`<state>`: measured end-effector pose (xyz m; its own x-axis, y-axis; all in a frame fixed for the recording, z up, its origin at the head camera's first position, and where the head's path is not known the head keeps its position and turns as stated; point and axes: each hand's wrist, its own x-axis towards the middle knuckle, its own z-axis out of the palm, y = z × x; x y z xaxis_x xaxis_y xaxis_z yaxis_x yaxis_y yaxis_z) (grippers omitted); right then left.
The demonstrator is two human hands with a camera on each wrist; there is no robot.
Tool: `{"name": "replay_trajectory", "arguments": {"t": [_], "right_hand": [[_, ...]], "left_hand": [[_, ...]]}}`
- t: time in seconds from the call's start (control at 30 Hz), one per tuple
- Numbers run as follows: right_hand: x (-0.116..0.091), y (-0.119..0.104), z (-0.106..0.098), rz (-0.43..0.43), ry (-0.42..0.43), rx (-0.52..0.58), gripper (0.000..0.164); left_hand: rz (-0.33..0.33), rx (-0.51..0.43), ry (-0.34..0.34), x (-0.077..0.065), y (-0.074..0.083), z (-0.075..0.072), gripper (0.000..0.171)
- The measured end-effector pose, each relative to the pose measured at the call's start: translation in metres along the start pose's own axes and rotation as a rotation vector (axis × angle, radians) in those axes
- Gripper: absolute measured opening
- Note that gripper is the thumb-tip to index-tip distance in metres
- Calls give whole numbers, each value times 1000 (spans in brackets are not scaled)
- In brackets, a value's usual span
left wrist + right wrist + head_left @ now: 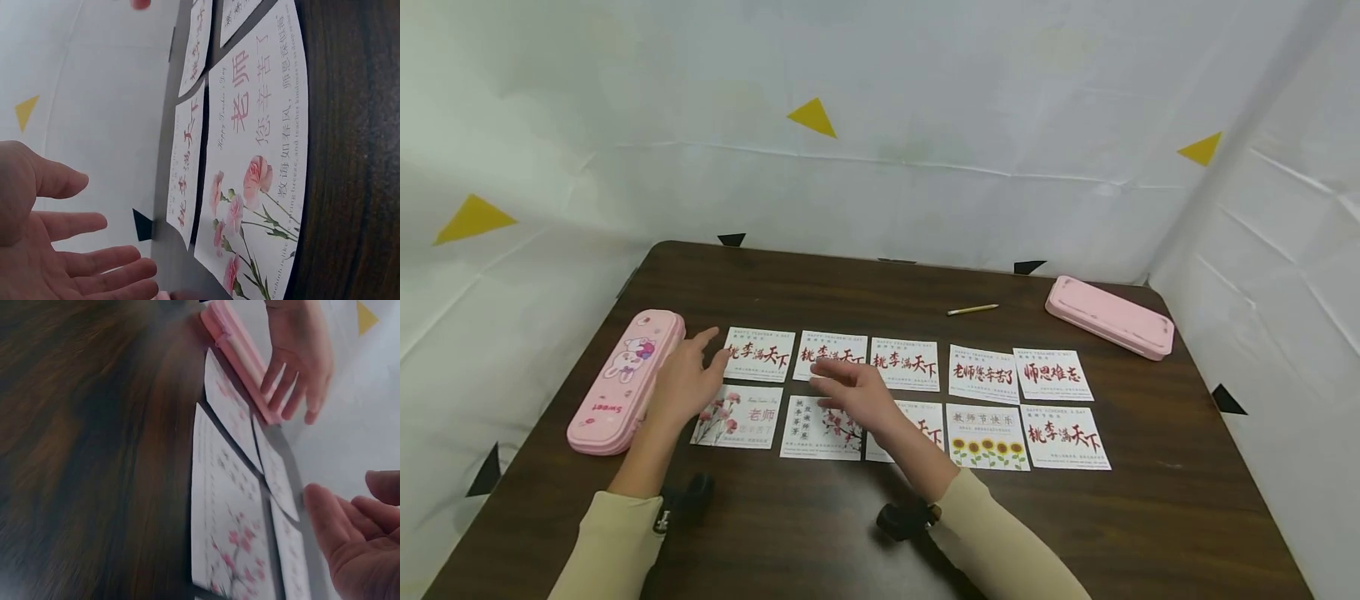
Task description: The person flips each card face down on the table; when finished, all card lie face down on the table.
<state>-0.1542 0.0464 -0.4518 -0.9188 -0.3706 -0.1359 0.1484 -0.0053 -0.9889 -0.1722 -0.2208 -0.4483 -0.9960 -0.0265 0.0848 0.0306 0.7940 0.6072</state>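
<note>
White paper, printed: ten cards (1052, 375), laid flat in two rows of five on a dark wood-grain table (775, 529). Upper row: red brush lettering throughout, the smaller lines too fine to read. Lower row, left to right: carnation card (741, 417); blossom card (816, 435); red-lettered card (930, 421), largely hidden by the right hand and forearm; sunflower card (988, 437); one further red-lettered piece. Left hand (688, 379): grasp released, fingers extended and apart, nothing held; poised beside the carnation card, overlapping its upper corner in the head view and cropped by the frame edge in the left wrist view. Right hand (859, 398): fingers loosely bent, nothing held; above the blossom card, masking part of it and the bottom of the second upper card; cut off at the border of the right wrist view, where the print is blurred. Pink pencil case (617, 387), cartoon-decorated, at left, its right edge partly covered by the left arm. Second pink case (1108, 318), plain, far right. Pencil (973, 310), beyond the upper row. Reddish shape (141, 3), top of the left wrist view, too cropped to identify.
</note>
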Motion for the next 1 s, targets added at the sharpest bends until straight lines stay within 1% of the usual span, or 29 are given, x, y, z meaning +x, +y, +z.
{"name": "replay_trajectory", "arguments": {"t": [0.1, 0.2, 0.3, 0.4, 0.6, 0.87, 1.0], "right_hand": [[16, 4, 9, 62, 4, 139, 46], [29, 10, 15, 108, -2, 265, 48], [39, 14, 20, 136, -10, 335, 49], [46, 17, 24, 148, -15, 350, 49], [50, 21, 28, 167, -24, 304, 50], [51, 21, 29, 169, -45, 293, 50], [52, 21, 30, 185, -31, 326, 51]], "left_hand": [[-3, 13, -10, 5, -1, 1, 52], [11, 26, -26, 7, -1, 2, 51], [15, 33, -31, 9, -1, 3, 51], [1, 36, -46, 9, -2, 5, 51], [-31, 42, -82, 10, -5, 8, 53], [-54, 33, -98, 10, -7, 9, 54], [-59, 11, -89, 11, -7, 9, 53]]}}
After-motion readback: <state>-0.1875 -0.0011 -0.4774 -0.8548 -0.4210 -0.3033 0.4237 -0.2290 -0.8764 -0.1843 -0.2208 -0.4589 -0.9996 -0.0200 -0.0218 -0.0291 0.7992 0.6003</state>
